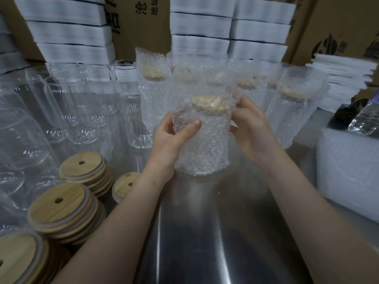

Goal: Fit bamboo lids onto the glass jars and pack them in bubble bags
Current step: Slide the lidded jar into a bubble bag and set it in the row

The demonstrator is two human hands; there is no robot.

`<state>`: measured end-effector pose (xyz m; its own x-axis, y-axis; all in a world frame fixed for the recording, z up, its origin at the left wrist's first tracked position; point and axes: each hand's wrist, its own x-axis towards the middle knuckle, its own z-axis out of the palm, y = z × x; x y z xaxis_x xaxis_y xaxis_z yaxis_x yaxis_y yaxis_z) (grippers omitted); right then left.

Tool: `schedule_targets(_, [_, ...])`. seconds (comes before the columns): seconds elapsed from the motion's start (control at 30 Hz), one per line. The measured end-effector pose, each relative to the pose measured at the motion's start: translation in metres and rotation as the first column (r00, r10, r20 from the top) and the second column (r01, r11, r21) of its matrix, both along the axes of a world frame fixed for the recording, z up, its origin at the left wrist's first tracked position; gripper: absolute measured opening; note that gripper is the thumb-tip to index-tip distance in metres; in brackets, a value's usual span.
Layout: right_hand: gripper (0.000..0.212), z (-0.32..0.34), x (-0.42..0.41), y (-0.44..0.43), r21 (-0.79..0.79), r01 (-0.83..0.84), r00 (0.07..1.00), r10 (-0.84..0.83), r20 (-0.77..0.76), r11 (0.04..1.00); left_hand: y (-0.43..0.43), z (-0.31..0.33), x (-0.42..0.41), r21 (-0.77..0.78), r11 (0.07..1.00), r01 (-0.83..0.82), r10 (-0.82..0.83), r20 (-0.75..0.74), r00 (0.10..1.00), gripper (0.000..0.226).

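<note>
Stacked round bamboo lids [59, 203] with straw holes wait lower left beside bare clear glass jars [82, 111], while left hand [172, 138] and right hand [253, 128] clasp a lidded jar sheathed in a bubble bag [205, 148] above the steel table [205, 232], seemingly bound for the bagged row [295, 113] behind.

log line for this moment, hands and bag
phase: bagging | left hand: grips clear bubble bag | right hand: grips same bag | inside: round bamboo lid shows through
</note>
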<state>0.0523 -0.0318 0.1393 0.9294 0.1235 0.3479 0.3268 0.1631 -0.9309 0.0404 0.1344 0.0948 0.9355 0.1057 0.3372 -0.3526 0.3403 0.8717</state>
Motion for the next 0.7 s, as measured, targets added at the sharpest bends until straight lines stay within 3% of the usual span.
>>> schedule_targets(0.13, [0.023, -0.004, 0.001, 0.005, 0.024, 0.045, 0.997, -0.046, 0.054, 0.999, 0.002, 0.006, -0.001, -0.044, 0.999, 0.016, -0.015, 0.023, 1.0, 0.029])
schedule_targets(0.3, [0.007, -0.003, -0.001, 0.006, 0.08, 0.164, 0.982, -0.17, 0.087, 0.983, 0.003, 0.021, -0.004, -0.073, 0.997, -0.025, 0.031, 0.083, 0.996, 0.042])
schedule_targets(0.53, [0.011, -0.003, -0.003, 0.006, 0.096, 0.268, 0.943, -0.281, 0.176, 0.959, 0.007, 0.033, -0.006, -0.063, 0.996, -0.061, 0.069, 0.125, 0.99, 0.028])
schedule_targets(0.7, [0.029, -0.003, -0.005, 0.008, 0.084, 0.31, 0.904, -0.321, 0.282, 0.947, 0.008, 0.034, -0.005, -0.122, 0.986, -0.11, 0.125, 0.123, 0.985, 0.018])
